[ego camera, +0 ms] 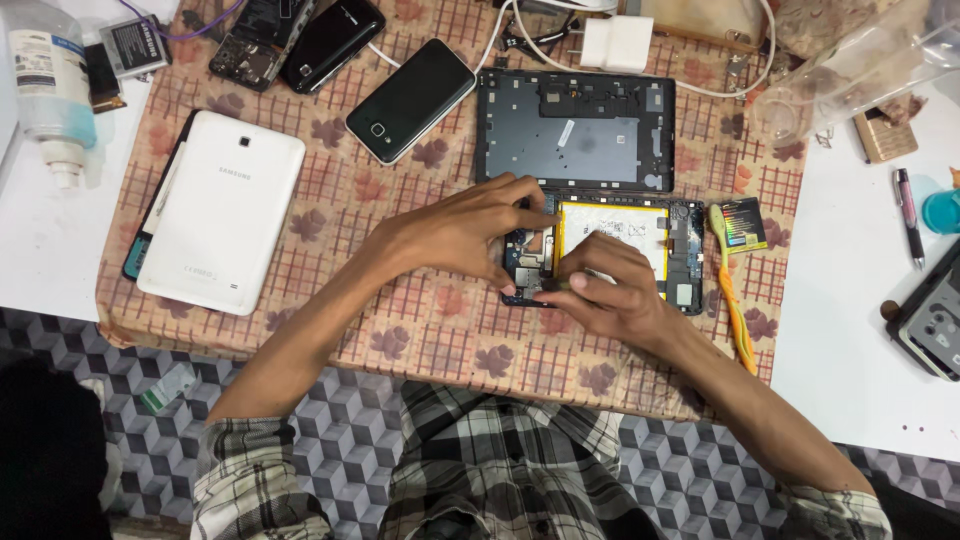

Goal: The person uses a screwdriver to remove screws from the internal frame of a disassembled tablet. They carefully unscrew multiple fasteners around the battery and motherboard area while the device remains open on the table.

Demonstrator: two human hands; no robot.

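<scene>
A white worktop [850, 330] carries a checked cloth with a leaf print [430, 330], and I sit at its 6 o'clock edge in a plaid shirt above a floor of cube-pattern tiles.

An opened tablet [640, 255] lies in the middle of the cloth, its yellow-edged battery [620, 232] and circuit boards bare. My left hand [465, 232] comes in from 8 o'clock and curls over the tablet's left end, fingertips pressed to its upper left edge. My right hand [605, 290] comes in from 4 o'clock, fingers bent and pinched together at the tablet's lower left corner; I cannot tell if a small part sits between them. The two hands almost touch.

Just at 12 o'clock from the tablet lies its grey back frame [575, 130]. At 10 o'clock lies a black phone [410, 100], face down. At 9 o'clock, well apart, lies a white tablet [220, 210], back up. At 3 o'clock, just beside the open tablet, lies an orange-handled toothbrush [735, 295]. A white charger [617, 42] with its cable sits at 12 o'clock near the cloth's far edge, and a clear bottle [45, 85] lies at the far 10 o'clock corner.
</scene>
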